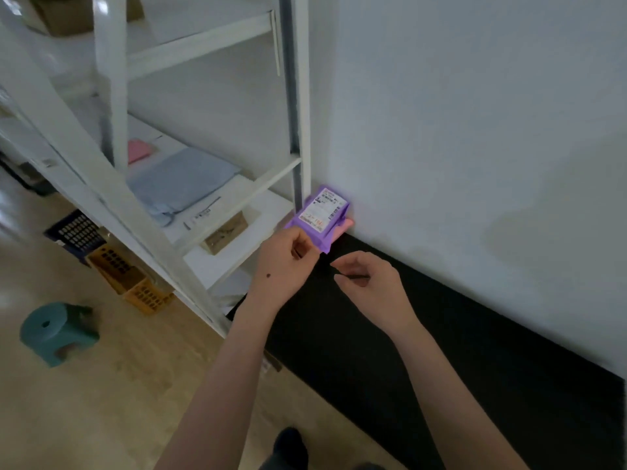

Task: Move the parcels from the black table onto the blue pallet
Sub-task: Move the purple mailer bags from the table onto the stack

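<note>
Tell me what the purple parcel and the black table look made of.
Purple parcel: likely a thin plastic mailer, with a faint sheen and crumpled edges. A white paper label is stuck on top.
Black table: matte and uniform, no glare. Perhaps a felt or painted top; can't tell which.

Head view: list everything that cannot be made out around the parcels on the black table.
Pink parcel: mostly covered by the purple parcel; only one edge shows.
Label on the purple parcel: print too small to read.
Purple parcel's near edge: hidden by the left hand gripping it.
Black table: cut off by the right frame edge.
Blue pallet: outside the view.
</note>
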`<state>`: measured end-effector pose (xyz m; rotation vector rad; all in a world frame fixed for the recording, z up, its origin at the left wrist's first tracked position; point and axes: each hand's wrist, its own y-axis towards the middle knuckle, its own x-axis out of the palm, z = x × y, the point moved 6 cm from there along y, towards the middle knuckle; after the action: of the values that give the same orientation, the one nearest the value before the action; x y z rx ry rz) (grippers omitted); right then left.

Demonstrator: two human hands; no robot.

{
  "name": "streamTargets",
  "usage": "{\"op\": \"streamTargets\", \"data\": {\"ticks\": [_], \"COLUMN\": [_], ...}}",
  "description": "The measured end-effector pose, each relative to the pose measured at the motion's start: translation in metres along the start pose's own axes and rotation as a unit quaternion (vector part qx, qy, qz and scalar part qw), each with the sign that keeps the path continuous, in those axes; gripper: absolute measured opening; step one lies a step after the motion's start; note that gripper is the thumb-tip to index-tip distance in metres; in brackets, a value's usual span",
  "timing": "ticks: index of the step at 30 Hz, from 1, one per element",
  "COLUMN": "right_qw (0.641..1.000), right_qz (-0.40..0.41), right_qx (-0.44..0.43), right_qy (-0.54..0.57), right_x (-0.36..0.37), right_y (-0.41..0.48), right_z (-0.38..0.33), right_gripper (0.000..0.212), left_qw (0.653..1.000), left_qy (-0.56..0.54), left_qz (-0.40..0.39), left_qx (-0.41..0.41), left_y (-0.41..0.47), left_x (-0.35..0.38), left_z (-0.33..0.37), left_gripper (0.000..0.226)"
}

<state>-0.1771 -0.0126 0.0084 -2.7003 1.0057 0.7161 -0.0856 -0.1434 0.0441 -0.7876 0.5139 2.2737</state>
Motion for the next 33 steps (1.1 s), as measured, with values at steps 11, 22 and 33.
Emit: {"op": "streamTargets", "data": {"ticks": [11,22,33], "right_qw": [0.993,0.980,0.962], "right_qz": [0.041,-0.008,-0.024], "right_qx": [0.109,0.188,0.237], "right_qy": [0.011,0.057,0.134], "right_x": [0.014,0.030,0.069], "right_y": [0.079,0.135,0.169], "right_z": [0.046,0.093,0.122], "right_gripper": [0.024,0.035,0.069], "left_qw": [0.993,0.987,0.984], "left_qy": [0.032,0.104,0.037], "left_qz": [-0.088,-0.072,-0.125], "left_qx": [-0.072,-0.103,-0.119], "left_y": [0.096,0.144,0.187], "left_x": [0.037,0.067,0.110], "left_z": [-0.071,-0.111,-0.143], "left_gripper": [0.020,0.015,0.045]}}
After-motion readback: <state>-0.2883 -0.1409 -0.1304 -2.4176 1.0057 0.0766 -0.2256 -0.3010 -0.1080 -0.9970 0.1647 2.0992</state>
